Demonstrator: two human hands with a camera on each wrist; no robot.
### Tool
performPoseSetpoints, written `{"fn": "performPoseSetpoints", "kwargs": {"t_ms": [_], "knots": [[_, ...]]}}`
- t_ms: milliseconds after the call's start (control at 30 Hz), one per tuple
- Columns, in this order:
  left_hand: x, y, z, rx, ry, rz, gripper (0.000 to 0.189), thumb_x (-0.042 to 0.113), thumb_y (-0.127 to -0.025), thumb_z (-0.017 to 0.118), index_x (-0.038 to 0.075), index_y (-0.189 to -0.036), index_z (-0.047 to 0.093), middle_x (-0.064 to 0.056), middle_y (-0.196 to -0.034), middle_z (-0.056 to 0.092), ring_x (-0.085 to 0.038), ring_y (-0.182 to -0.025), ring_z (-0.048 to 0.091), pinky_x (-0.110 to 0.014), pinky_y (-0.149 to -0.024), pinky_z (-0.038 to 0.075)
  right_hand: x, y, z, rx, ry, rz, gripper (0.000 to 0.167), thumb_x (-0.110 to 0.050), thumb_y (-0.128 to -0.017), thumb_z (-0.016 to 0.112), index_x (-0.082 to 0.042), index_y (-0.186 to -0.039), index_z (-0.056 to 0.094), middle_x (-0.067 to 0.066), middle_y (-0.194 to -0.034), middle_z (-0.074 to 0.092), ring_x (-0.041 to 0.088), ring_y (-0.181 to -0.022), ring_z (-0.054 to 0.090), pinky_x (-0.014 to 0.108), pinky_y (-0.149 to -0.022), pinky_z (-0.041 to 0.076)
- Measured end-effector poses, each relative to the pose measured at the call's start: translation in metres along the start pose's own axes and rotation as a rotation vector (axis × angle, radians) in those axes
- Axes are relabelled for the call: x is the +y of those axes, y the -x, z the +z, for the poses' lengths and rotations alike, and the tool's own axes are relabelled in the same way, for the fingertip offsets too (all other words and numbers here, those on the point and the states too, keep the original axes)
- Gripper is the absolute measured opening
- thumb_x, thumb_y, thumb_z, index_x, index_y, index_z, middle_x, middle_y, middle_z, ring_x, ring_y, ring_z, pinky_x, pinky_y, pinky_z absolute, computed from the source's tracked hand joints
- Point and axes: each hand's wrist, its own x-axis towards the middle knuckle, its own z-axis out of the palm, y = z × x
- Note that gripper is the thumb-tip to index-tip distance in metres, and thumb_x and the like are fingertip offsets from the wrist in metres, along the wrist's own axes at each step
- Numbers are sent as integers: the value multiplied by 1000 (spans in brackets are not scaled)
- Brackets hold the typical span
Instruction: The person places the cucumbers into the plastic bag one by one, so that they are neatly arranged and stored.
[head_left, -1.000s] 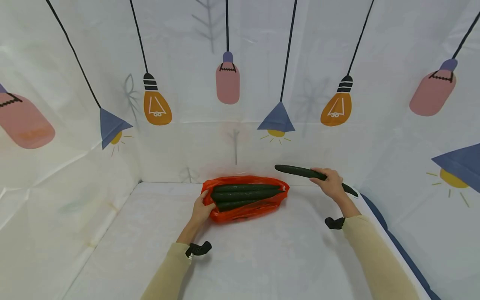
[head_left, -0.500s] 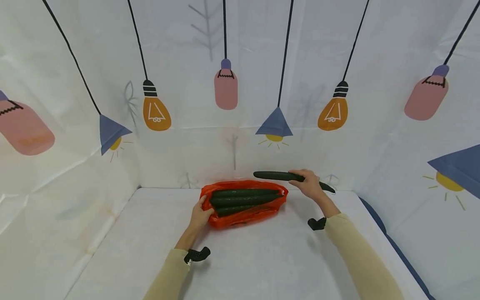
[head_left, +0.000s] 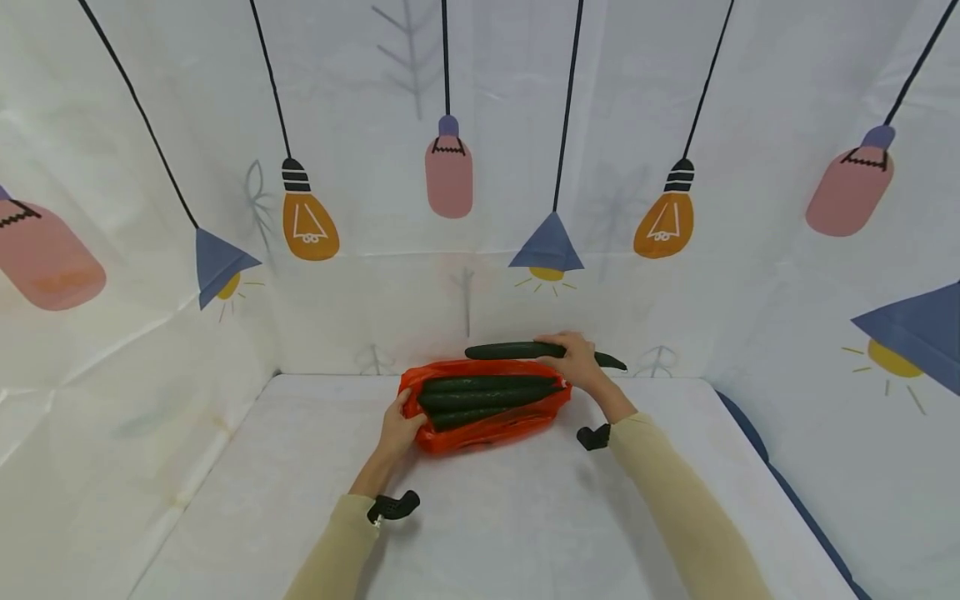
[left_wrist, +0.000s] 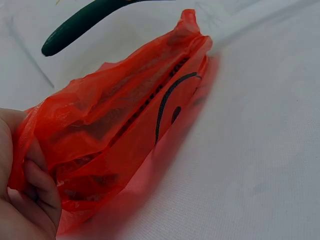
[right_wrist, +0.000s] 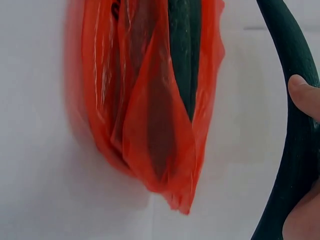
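A red plastic bag (head_left: pixel 491 440) lies at the back of the table, its mouth spread along the top. Several dark green cucumbers (head_left: pixel 487 400) lie side by side inside it. My left hand (head_left: pixel 400 427) grips the bag's left end; the left wrist view shows fingers curled into the red film (left_wrist: pixel 125 115). Just above the bag's far edge, my right hand (head_left: pixel 573 360) holds another long cucumber (head_left: pixel 498 351) around its middle, roughly level. In the right wrist view the thumb (right_wrist: pixel 304 95) presses on that cucumber (right_wrist: pixel 295 135), apart from the bag.
The white-covered table (head_left: pixel 510 525) meets a back wall sheet (head_left: pixel 360 308) printed with hanging lamps, close behind the bag. A similar sheet hangs at the left side. A dark blue edge (head_left: pixel 795 492) runs along the right. Black straps sit on both wrists.
My right hand has carried its cucumber leftward, from the right of the bag to above its far edge. The left hand keeps its grip on the bag. The head view has shifted slightly.
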Motion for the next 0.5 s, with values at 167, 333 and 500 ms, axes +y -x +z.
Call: {"fn": "performPoseSetpoints", "kwargs": {"t_ms": [167,333,500], "knots": [[2,1,-2,10,-7,-15,72,-5,-81,57,-6,-148,31,-25,-149,34,-36,-132,35,-49,-110,29,-13,-7,15,-24,-8,-29,40,-14,-82,78,-9,-121,70,12,-115,65,32,-110,52,61,-88,23],[2,1,-3,3,2,-31,73,-5,-81,57,-5,-149,30,-24,-150,33,-34,-135,33,-47,-111,27,-20,-11,29,-45,-21,-39,40,-16,-83,77,-10,-121,70,10,-117,66,32,-113,51,64,-90,21],[4,1,-3,-11,21,-31,71,-6,-83,56,-6,-149,29,-23,-151,31,-35,-137,29,-48,-112,25,-24,-14,43,-62,-14,-28,41,-18,-83,77,-11,-123,69,8,-117,65,30,-112,51,67,-95,21]]}}
